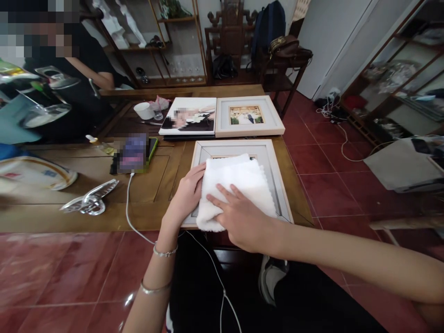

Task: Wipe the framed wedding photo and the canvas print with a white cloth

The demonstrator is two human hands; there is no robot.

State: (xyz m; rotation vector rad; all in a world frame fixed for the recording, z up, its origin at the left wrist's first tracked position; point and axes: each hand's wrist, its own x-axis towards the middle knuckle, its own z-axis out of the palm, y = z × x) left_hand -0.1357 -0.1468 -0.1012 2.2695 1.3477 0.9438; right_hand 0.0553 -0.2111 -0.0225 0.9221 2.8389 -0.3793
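A white fluffy cloth [239, 173], folded into a thick pad, covers most of a pale wooden picture frame [281, 187] at the table's front edge. My right hand [241, 219] lies on the cloth with its fingers spread and stretched out, not gripping it. At the frame's left side, my left hand [185, 192] rests with its fingers extended, beside the cloth's left edge. The thumb side of that hand touches or nearly touches the cloth. Most of the picture inside the frame is hidden under the cloth.
Behind stand a second framed picture [267, 127] and a photo panel [189, 122]. To the left are a phone [133, 152] on a white cable, a clear hair claw [92, 198], a dropper bottle [100, 145] and a white cup [144, 111]. Another person [90, 60] sits across.
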